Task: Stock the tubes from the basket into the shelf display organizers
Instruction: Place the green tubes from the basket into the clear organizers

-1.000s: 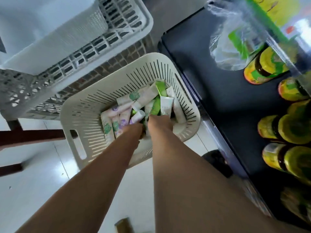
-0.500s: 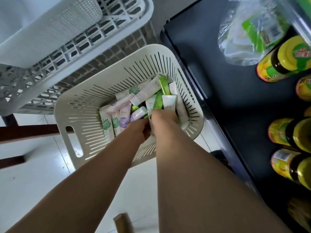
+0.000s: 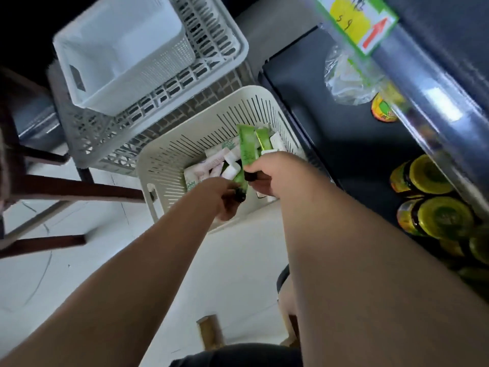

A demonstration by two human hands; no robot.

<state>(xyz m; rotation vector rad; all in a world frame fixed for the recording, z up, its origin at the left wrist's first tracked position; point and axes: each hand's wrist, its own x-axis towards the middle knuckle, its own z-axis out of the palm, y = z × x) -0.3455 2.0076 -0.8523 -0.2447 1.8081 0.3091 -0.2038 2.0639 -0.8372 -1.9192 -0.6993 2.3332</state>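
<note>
Holding both hands over the cream slotted basket (image 3: 164, 160) on the pale floor. Gripping an upright green tube (image 3: 247, 149) with the right hand (image 3: 267, 173), its dark cap down among the fingers. Pinching a second green tube (image 3: 240, 181) near its dark cap with the left hand (image 3: 219, 197), just beside the right. Looking down on white tubes (image 3: 201, 170) lying heaped in the basket. Standing beside a dark shelf (image 3: 330, 115) bearing yellow-lidded jars (image 3: 444, 215) and a clear plastic bag (image 3: 344, 83).

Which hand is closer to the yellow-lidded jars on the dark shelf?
Right. The right hand is left of the jars, above the basket; the left hand is farther left beside it.
</note>
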